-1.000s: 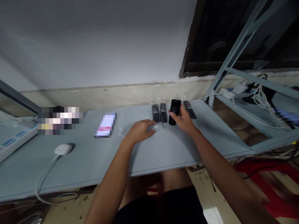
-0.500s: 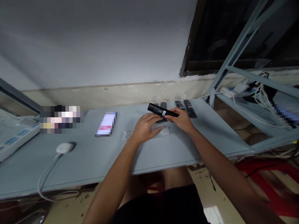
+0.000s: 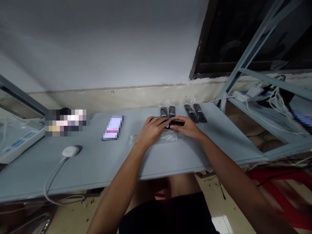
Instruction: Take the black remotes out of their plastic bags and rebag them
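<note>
A black remote control (image 3: 177, 123) lies crosswise between my hands, low over the table. My right hand (image 3: 188, 126) grips its right part, thumb on the near side and fingers over the far side. My left hand (image 3: 154, 128) is closed over the remote's left end and hides it. Under and beside my hands, a clear plastic bag (image 3: 167, 137) lies flat on the table. Just beyond are bagged black remotes: one pair (image 3: 172, 111) partly covered by my hands, another pair (image 3: 200, 113) to the right.
On the grey-blue table (image 3: 97, 169) lie a phone (image 3: 112, 127) with a lit screen and a white charger (image 3: 70, 151) with its cable. A power strip (image 3: 23, 143) and a blurred-out object stand at the left. The metal frame (image 3: 234, 78) rises at the right.
The remote has come down from a raised, tilted pose toward the table. My left hand has closed over its left end, and my right hand has shifted slightly with it.
</note>
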`<act>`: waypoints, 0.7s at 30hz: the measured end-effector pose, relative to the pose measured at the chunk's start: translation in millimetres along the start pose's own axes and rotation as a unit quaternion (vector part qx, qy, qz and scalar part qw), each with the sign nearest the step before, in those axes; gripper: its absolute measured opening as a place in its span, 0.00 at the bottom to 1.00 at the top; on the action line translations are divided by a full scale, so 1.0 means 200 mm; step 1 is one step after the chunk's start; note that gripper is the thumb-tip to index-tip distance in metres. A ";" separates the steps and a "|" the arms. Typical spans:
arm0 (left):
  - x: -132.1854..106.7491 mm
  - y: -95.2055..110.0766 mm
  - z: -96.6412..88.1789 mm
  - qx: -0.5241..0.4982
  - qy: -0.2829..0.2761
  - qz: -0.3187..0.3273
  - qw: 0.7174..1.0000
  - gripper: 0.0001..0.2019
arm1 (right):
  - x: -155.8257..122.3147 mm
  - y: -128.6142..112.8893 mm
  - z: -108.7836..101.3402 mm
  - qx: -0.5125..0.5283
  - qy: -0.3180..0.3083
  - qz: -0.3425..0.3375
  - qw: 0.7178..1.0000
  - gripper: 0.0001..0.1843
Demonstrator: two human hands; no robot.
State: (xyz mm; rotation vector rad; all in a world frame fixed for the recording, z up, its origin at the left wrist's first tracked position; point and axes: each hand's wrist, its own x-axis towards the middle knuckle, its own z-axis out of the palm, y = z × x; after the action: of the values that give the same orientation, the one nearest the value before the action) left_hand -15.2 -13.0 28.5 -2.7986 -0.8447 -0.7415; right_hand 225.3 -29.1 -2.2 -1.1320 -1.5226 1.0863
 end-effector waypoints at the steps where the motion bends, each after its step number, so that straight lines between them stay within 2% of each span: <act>1: 0.00 -0.01 0.00 0.002 -0.002 -0.010 1.000 0.20 | 0.01 0.01 -0.01 -0.045 0.030 -0.020 0.998 0.28; 3: -0.01 -0.03 -0.01 0.007 -0.004 -0.034 0.999 0.20 | 0.02 0.03 -0.02 -0.134 0.079 -0.052 0.986 0.26; 6: -0.03 -0.05 -0.02 0.010 -0.008 -0.067 0.998 0.19 | 0.03 0.05 -0.06 -0.191 0.098 -0.062 0.975 0.26; 9: -0.05 -0.08 -0.04 0.010 -0.003 -0.100 0.995 0.19 | 0.03 0.05 -0.08 -0.168 0.118 -0.050 0.978 0.27; 14: -0.09 -0.15 -0.06 0.008 0.019 -0.159 0.987 0.21 | 0.04 0.05 -0.11 -0.109 0.138 -0.103 0.979 0.15; 21: -0.10 -0.17 -0.04 -0.010 0.005 -0.146 0.989 0.21 | 0.04 0.08 -0.09 -0.082 0.102 -0.089 0.987 0.13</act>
State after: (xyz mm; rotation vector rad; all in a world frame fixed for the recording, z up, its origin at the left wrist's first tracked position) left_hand -51.8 4.5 26.0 -2.7166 -1.2702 -0.8068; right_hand 244.2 -16.8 -12.7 -1.1552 -1.5367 0.7130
